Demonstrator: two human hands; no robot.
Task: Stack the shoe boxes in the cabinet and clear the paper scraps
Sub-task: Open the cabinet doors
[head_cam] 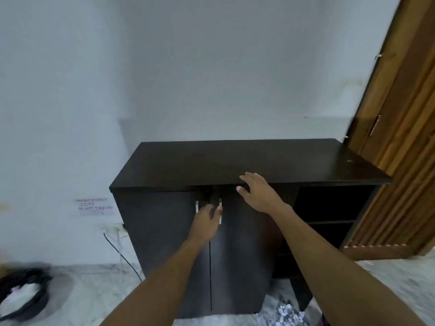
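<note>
Both hands held at the doors of a dark cabinet (164,231).

The left hand (206,222) is curled over the door handles (220,210); its grip cannot be told. The right hand (257,192) is spread at the top edge. Paper scraps (286,315) lie below it. A wall note (95,206), left of the left hand, reads partly "CCTV".
</note>
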